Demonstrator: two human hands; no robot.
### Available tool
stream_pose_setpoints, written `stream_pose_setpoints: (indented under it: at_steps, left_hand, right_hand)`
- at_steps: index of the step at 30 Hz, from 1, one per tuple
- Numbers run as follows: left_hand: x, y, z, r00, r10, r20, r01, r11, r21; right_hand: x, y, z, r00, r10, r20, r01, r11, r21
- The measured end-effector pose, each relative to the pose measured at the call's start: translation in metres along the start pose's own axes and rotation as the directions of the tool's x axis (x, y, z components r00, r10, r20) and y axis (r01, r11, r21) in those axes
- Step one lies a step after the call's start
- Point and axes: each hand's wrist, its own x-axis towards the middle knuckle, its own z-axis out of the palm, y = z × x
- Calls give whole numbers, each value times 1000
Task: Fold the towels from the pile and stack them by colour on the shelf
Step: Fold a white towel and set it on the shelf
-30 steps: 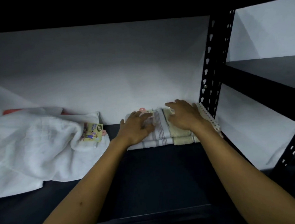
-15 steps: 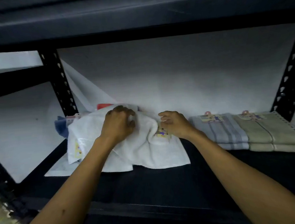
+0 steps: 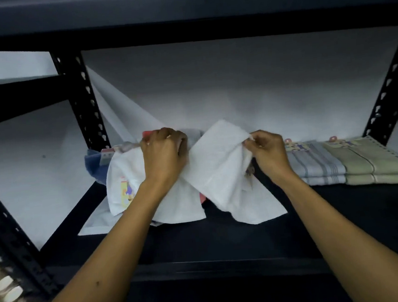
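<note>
White terry cloth fills the middle of the dark shelf (image 3: pixel 225 240), where both bare forearms reach in from the near edge. One white towel (image 3: pixel 221 173) is lifted and stretched between the hands: the left hand (image 3: pixel 163 154) has its fingers curled round a bunched part of it, and the right hand (image 3: pixel 268 152) pinches an upper corner. Under it lies the loose pile (image 3: pixel 123 181), with a blue towel (image 3: pixel 95 164) showing at its left. To the right, apart from the pile, sit folded stacks of a grey striped towel (image 3: pixel 314 164) and, just beside it, a beige towel (image 3: pixel 372 162).
</note>
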Motion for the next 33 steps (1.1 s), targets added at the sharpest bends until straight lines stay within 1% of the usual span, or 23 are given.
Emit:
stream_pose_setpoints:
  at_steps: [2, 3, 5, 6, 8, 10, 11, 13, 15, 17, 19, 21, 22, 23, 24, 25, 26, 27, 28, 29, 30, 31, 33]
  left_hand:
    - [-4, 21, -5, 993, 115, -3, -115, 982, -149]
    - [-8, 33, -8, 985, 165, 59, -143, 952, -269]
    - [-20, 58, -12, 941, 229, 251, -70, 854, -515]
    - [-29, 68, -11, 905, 276, 325, -31, 803, -596]
    - [-48, 83, -4, 863, 340, 373, -34, 776, -630]
    - [-68, 93, 5, 854, 262, 449, 75, 792, -606]
    - [-78, 99, 8, 844, 221, 489, 147, 781, -607]
    - [-96, 111, 14, 828, 198, 524, 221, 745, -630]
    - [-111, 123, 20, 829, 146, 540, 277, 732, -622]
    - [-121, 132, 26, 841, 38, 540, 336, 745, -576]
    - [-128, 140, 27, 859, -19, 512, 346, 758, -553]
    - [-136, 151, 22, 873, -5, 488, 333, 737, -589]
    - [-139, 156, 17, 872, 15, 490, 340, 700, -628]
    - [-142, 161, 13, 868, 43, 495, 350, 654, -671]
    - [-146, 165, 8, 865, 64, 498, 359, 614, -703]
    - [-148, 169, 5, 866, 64, 496, 368, 589, -719]
    - [-150, 173, 3, 859, 43, 509, 408, 543, -734]
    - [-149, 178, 0, 846, 12, 532, 464, 473, -749]
    - [-148, 181, -2, 833, -16, 553, 515, 390, -763]
    - [-148, 183, -5, 825, -21, 565, 530, 376, -760]
    - [-146, 183, -8, 814, -23, 580, 546, 369, -752]
    - [-143, 180, -11, 827, -27, 561, 515, 437, -738]
    - [-139, 171, -17, 851, -17, 525, 465, 490, -737]
  right_hand:
    - [-8, -20, -19, 998, -61, -32, 62, 997, 46]
    - [-12, -29, -28, 996, -86, -2, 86, 995, 51]
    - [-24, -42, -50, 984, -107, 145, 104, 994, 27]
    - [-33, -45, -61, 966, -75, 247, 78, 997, 0]
    - [-51, -39, -82, 904, 23, 427, 22, 995, -99]
    - [-69, -23, -99, 839, 101, 534, -1, 983, -184]
    - [-78, -16, -104, 806, 133, 577, -18, 980, -200]
    - [-96, -3, -114, 770, 164, 617, -66, 982, -178]
    - [-108, 4, -125, 777, 155, 610, -106, 988, -116]
    - [-116, 7, -136, 790, 129, 599, -135, 990, -36]
    - [-120, 7, -141, 821, 121, 558, -192, 979, 69]
    - [-124, 9, -142, 883, 174, 436, -278, 942, 187]
    - [-125, 12, -141, 911, 217, 350, -303, 929, 211]
    - [-126, 16, -140, 932, 247, 265, -301, 935, 187]
    - [-126, 21, -140, 945, 253, 208, -279, 955, 103]
    - [-126, 25, -140, 947, 248, 203, -250, 968, -16]
    - [-126, 28, -140, 938, 249, 241, -229, 967, -108]
    - [-126, 29, -140, 922, 259, 288, -227, 964, -137]
    - [-125, 28, -139, 906, 271, 324, -249, 962, -109]
    - [-124, 25, -139, 898, 272, 345, -266, 962, -66]
    - [-122, 22, -139, 900, 263, 347, -275, 961, -15]
    - [-121, 18, -140, 907, 250, 340, -277, 960, 33]
    - [-116, 9, -144, 918, 232, 321, -283, 951, 121]
